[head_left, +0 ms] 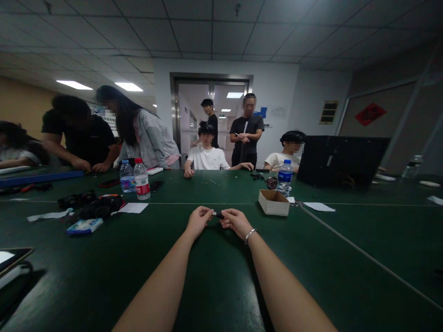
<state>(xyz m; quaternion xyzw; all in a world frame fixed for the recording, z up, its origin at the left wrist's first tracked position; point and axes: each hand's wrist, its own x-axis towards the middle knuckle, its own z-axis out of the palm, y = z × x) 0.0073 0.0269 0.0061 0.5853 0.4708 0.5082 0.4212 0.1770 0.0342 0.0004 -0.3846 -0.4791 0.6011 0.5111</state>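
Held out over the green table, a small black USB stick with a pale tip spans the short gap between my two hands. My left hand pinches its pale end between thumb and fingertips. On the other side, my right hand, with a silver bracelet at the wrist, has its fingers closed on the black end. Fingertips hide part of the stick. An open cardboard box stands beyond my right hand.
Bottles and a blue-labelled bottle stand farther back. Black gear and a blue-white packet lie left. White paper and a big black monitor are right. Several people sit or stand across the table.
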